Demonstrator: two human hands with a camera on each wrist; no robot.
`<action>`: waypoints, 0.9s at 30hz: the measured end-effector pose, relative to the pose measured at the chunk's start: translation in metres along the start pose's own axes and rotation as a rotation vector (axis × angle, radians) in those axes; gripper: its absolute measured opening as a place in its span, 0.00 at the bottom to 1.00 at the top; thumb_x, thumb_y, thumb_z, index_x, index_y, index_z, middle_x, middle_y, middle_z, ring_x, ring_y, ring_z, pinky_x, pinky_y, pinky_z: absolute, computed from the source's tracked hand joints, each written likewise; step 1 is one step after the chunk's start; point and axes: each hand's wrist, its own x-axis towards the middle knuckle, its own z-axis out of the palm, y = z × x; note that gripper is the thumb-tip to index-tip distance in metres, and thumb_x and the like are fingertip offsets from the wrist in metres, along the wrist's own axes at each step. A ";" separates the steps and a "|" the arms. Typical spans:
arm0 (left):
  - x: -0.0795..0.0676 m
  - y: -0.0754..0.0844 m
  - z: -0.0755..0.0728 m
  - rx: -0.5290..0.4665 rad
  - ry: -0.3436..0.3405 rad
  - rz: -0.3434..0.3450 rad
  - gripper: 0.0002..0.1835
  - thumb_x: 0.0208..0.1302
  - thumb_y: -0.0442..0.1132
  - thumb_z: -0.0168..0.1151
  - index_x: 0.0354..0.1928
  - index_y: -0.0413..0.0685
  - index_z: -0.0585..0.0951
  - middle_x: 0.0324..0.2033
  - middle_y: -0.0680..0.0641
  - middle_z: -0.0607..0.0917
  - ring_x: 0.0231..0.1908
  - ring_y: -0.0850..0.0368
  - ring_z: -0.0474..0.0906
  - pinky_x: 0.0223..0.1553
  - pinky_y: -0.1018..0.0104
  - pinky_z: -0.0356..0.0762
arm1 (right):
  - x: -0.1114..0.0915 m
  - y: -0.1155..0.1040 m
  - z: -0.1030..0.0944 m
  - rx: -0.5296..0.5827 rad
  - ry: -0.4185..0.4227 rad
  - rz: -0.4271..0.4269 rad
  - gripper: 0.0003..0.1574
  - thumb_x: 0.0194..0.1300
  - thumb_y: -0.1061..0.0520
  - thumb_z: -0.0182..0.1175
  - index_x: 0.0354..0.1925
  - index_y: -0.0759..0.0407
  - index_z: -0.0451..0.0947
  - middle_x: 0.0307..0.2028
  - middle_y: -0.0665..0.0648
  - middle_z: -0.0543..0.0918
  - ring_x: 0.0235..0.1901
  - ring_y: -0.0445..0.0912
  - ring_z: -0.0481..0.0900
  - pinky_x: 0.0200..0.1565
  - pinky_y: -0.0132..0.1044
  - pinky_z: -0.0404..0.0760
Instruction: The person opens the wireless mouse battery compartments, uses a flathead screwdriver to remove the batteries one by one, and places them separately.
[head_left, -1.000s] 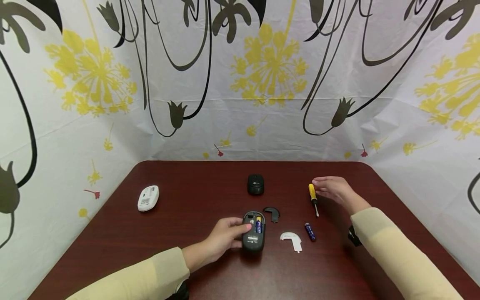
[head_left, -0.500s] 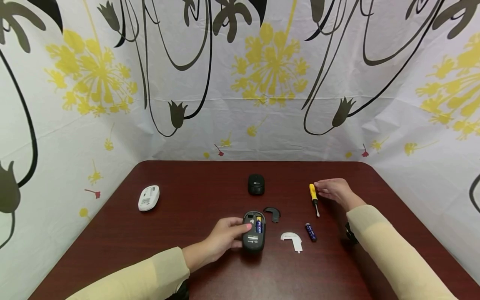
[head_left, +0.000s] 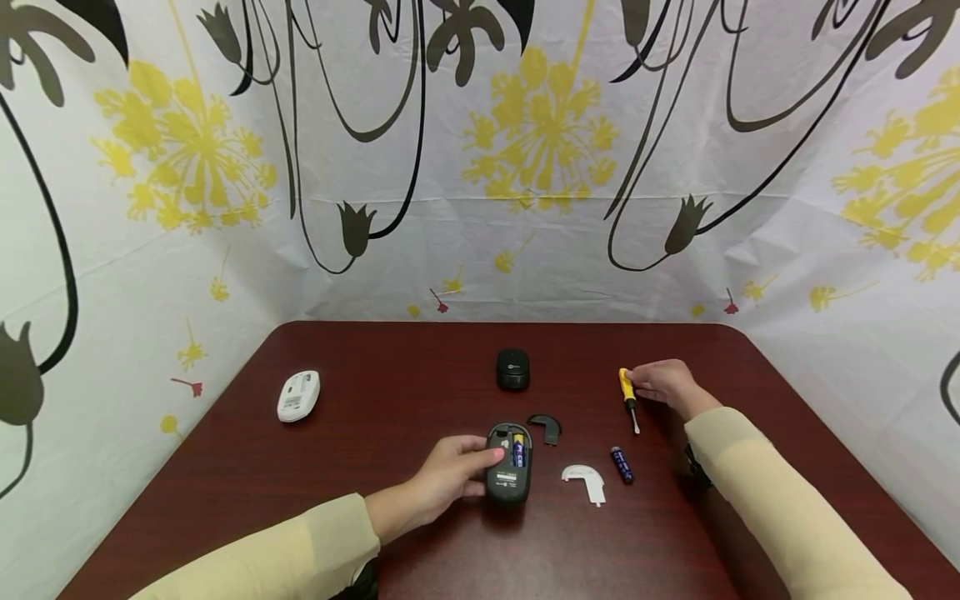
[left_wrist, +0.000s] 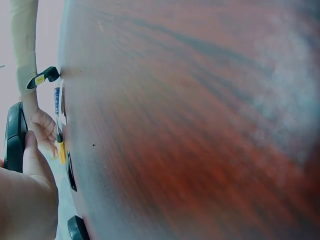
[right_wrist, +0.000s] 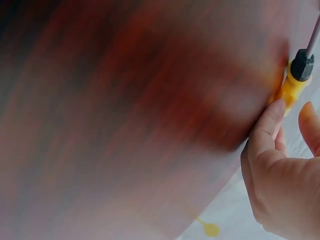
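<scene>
My left hand (head_left: 442, 479) grips a dark computer mouse (head_left: 507, 487) by its left side, thumb across its underside. That underside faces up, with the battery bay open and one AA battery (head_left: 518, 450) in it. My right hand (head_left: 663, 385) is at a yellow-handled screwdriver (head_left: 627, 387) lying on the table. In the right wrist view its fingertips (right_wrist: 275, 107) are right at the yellow handle, while the thumb (right_wrist: 310, 125) stands apart. Between the hands lie a black battery cover (head_left: 550, 427), a white battery cover (head_left: 588, 482) and a loose blue battery (head_left: 622, 465).
A white mouse (head_left: 298, 396) lies underside up at the left of the dark red table (head_left: 390, 375). A smaller black mouse (head_left: 513, 369) rests at the back middle. Behind and beside the table hangs a white floral-printed cloth (head_left: 480, 167).
My right hand has shifted slightly left and down, from beside the screwdriver to its handle. The left hand and the dark mouse have stayed in place.
</scene>
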 end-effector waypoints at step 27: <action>0.000 -0.002 0.000 -0.005 -0.006 0.013 0.23 0.65 0.38 0.64 0.55 0.27 0.75 0.43 0.38 0.84 0.39 0.50 0.84 0.39 0.58 0.84 | 0.006 0.007 0.008 -0.221 0.088 -0.099 0.22 0.62 0.64 0.64 0.50 0.80 0.75 0.48 0.74 0.79 0.29 0.41 0.83 0.38 0.39 0.85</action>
